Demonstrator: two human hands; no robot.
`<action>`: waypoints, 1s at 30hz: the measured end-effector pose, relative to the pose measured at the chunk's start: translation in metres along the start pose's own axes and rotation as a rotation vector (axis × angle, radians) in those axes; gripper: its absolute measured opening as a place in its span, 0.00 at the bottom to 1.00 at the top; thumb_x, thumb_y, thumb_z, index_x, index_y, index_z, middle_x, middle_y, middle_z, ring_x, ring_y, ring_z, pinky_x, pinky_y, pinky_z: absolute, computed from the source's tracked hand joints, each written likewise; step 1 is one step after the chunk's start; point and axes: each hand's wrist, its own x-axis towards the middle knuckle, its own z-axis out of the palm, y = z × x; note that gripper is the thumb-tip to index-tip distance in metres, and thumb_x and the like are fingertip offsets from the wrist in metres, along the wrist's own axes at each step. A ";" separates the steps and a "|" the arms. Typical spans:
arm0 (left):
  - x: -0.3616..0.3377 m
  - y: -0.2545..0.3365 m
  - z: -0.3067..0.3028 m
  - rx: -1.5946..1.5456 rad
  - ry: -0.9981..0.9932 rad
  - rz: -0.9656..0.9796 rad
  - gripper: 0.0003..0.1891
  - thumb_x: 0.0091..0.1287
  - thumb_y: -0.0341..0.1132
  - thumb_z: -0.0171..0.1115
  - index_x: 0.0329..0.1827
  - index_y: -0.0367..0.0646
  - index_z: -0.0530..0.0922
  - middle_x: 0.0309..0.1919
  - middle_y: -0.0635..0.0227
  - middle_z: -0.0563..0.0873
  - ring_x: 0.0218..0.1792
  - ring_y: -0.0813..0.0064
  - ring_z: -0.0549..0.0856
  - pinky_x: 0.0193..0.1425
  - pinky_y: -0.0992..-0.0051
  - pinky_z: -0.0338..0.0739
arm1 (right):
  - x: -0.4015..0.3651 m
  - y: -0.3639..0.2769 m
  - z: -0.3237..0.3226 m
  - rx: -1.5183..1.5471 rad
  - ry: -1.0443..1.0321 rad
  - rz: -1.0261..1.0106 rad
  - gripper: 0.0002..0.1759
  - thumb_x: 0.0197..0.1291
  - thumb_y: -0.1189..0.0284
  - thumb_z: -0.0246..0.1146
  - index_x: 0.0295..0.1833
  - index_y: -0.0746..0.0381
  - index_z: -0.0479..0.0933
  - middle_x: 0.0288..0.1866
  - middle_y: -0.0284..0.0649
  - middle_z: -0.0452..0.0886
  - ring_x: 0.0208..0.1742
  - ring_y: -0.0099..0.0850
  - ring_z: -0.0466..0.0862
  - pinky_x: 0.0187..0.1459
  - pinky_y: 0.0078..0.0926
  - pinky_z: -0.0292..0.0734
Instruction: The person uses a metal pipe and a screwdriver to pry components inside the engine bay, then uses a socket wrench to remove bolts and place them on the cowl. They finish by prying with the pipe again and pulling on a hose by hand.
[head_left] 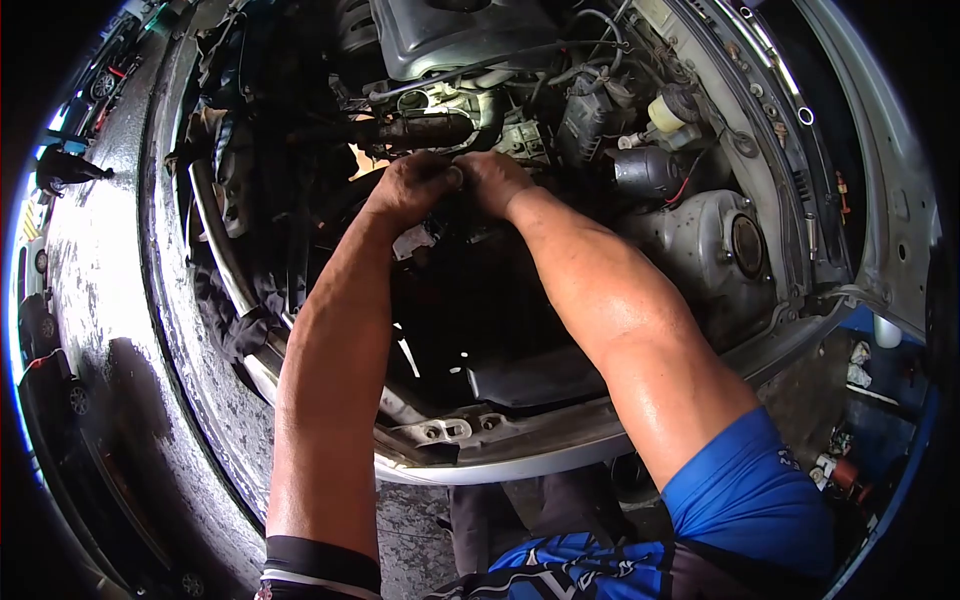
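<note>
Both arms reach down into the open engine bay (700, 215) of a car, and the 2 hands meet near its middle, just below a dark hose (425, 130) that runs across the bay.

The left hand (410, 190) is grimy, its fingers curled in tight together and its thumb pointing toward the other hand. The right hand (492, 182) mirrors it, knuckles up and fingers folded under, its thumb tip against the left thumb. Between the 2 thumbs a small grey piece (456, 177) shows, clamped from both sides. It looks pale and dull against the black parts around it. Only a sliver is visible, the rest is covered by the fingers, and its shape cannot be told. It sits touching or just under the dark hose, well in from every edge of the bay.

Toward the far edge lies the grey engine cover (450, 35). Toward the right edge stand a fluid reservoir (665, 112) with a yellowish body and dark cap, and nearer, the round strut tower (745, 245). Along the near edge runs the silver front crossmember (450, 430), with both forearms passing over it. Beneath the left wrist a whitish tag (412, 240) hangs in shadow.
</note>
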 end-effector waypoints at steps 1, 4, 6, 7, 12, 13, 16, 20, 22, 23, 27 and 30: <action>-0.004 0.001 -0.002 -0.010 -0.014 -0.020 0.24 0.63 0.45 0.71 0.56 0.36 0.84 0.47 0.55 0.89 0.51 0.66 0.86 0.59 0.66 0.79 | 0.002 0.000 0.002 -0.002 0.001 -0.003 0.15 0.66 0.69 0.56 0.55 0.53 0.82 0.56 0.45 0.85 0.59 0.48 0.83 0.59 0.42 0.79; -0.010 -0.001 -0.007 0.001 -0.039 -0.029 0.23 0.63 0.43 0.71 0.56 0.36 0.83 0.48 0.56 0.89 0.52 0.66 0.86 0.60 0.66 0.79 | 0.003 0.001 0.011 -0.106 -0.065 -0.014 0.15 0.67 0.69 0.55 0.55 0.53 0.82 0.55 0.45 0.85 0.59 0.47 0.83 0.59 0.41 0.79; -0.008 -0.005 -0.004 -0.037 -0.031 -0.019 0.23 0.64 0.42 0.71 0.57 0.36 0.83 0.49 0.56 0.89 0.52 0.66 0.86 0.60 0.66 0.79 | 0.003 0.004 0.014 -0.049 0.023 -0.068 0.14 0.67 0.68 0.55 0.53 0.54 0.82 0.54 0.44 0.85 0.59 0.47 0.83 0.58 0.42 0.79; -0.005 -0.002 -0.002 -0.072 -0.026 -0.005 0.22 0.64 0.41 0.70 0.57 0.36 0.82 0.49 0.56 0.89 0.53 0.66 0.86 0.60 0.66 0.79 | 0.003 0.005 0.015 -0.057 0.029 -0.075 0.14 0.67 0.68 0.55 0.53 0.54 0.82 0.54 0.44 0.85 0.59 0.47 0.83 0.58 0.42 0.79; 0.018 0.012 -0.001 0.122 -0.039 0.141 0.19 0.68 0.40 0.69 0.58 0.40 0.81 0.45 0.59 0.88 0.46 0.70 0.86 0.53 0.69 0.82 | 0.002 0.007 0.015 -0.125 0.115 0.050 0.12 0.66 0.68 0.57 0.50 0.56 0.82 0.51 0.47 0.85 0.56 0.49 0.83 0.56 0.44 0.79; 0.022 0.017 -0.003 0.226 -0.096 0.228 0.19 0.68 0.40 0.69 0.58 0.42 0.81 0.43 0.60 0.88 0.42 0.71 0.87 0.48 0.69 0.83 | 0.000 0.006 0.016 -0.054 0.167 0.081 0.11 0.65 0.69 0.58 0.49 0.57 0.83 0.50 0.49 0.85 0.55 0.51 0.83 0.55 0.45 0.79; 0.028 0.040 -0.002 0.050 -0.121 -0.198 0.17 0.67 0.40 0.68 0.56 0.44 0.82 0.41 0.62 0.88 0.34 0.71 0.87 0.37 0.69 0.83 | 0.004 0.002 0.012 0.005 0.190 0.210 0.11 0.65 0.69 0.59 0.48 0.56 0.83 0.50 0.50 0.85 0.55 0.51 0.83 0.54 0.46 0.78; 0.039 0.041 0.031 -0.219 0.092 -0.431 0.17 0.64 0.41 0.70 0.49 0.37 0.84 0.38 0.61 0.88 0.32 0.72 0.86 0.33 0.69 0.81 | 0.010 0.024 0.015 0.095 0.160 0.230 0.11 0.62 0.69 0.61 0.49 0.56 0.83 0.50 0.50 0.85 0.56 0.51 0.83 0.55 0.44 0.79; 0.036 0.033 0.053 0.049 0.350 -0.103 0.20 0.64 0.42 0.70 0.49 0.33 0.83 0.35 0.58 0.88 0.30 0.71 0.86 0.33 0.69 0.81 | 0.002 0.031 0.011 0.023 0.226 0.135 0.13 0.60 0.69 0.63 0.51 0.57 0.82 0.50 0.50 0.86 0.55 0.51 0.84 0.54 0.43 0.80; 0.033 0.031 0.050 0.035 0.316 0.194 0.21 0.64 0.42 0.69 0.51 0.34 0.83 0.33 0.56 0.88 0.31 0.68 0.87 0.36 0.68 0.82 | -0.005 0.029 0.007 0.075 0.262 0.118 0.14 0.59 0.69 0.64 0.51 0.56 0.82 0.49 0.49 0.86 0.54 0.50 0.84 0.54 0.43 0.80; 0.038 0.071 0.021 0.149 0.018 -0.031 0.19 0.63 0.42 0.67 0.52 0.38 0.84 0.32 0.60 0.89 0.36 0.69 0.86 0.44 0.65 0.81 | 0.001 0.024 -0.001 0.036 0.248 0.236 0.14 0.60 0.66 0.67 0.52 0.53 0.82 0.47 0.47 0.87 0.51 0.49 0.86 0.52 0.42 0.81; 0.019 0.072 -0.009 -0.193 0.333 0.129 0.16 0.66 0.41 0.63 0.44 0.35 0.84 0.34 0.58 0.88 0.35 0.68 0.86 0.41 0.63 0.80 | 0.009 0.025 0.007 0.030 0.185 0.400 0.11 0.62 0.62 0.68 0.49 0.50 0.84 0.44 0.46 0.88 0.49 0.50 0.86 0.51 0.43 0.82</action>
